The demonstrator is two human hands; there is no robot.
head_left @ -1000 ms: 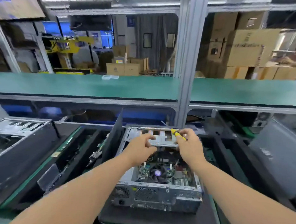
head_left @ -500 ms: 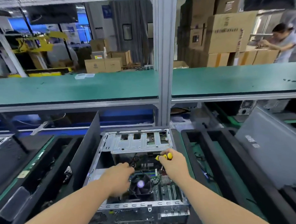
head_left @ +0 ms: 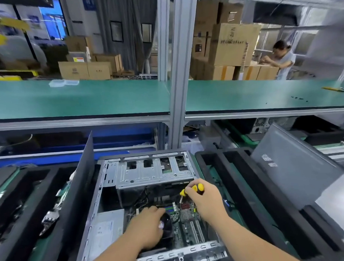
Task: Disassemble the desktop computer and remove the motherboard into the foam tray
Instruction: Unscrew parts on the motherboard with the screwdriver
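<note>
While the motherboard (head_left: 187,220) sits bolted in the open case (head_left: 111,191) at the counter's near edge, my right hand (head_left: 206,202) grips the screwdriver (head_left: 192,189); my left hand (head_left: 146,228) rests curled over the cooler fan (head_left: 167,226), grasp unclear. Risk: a slipping tip gouging the board.

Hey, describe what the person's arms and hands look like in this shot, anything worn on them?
Both forearms are bare as far as the frame shows: no sleeves, gloves, watch or wrist strap visible. The left hand and right hand show no rings or markings that can be made out. The arms enter from the bottom edge, so anything worn above the elbows is out of view.
</note>
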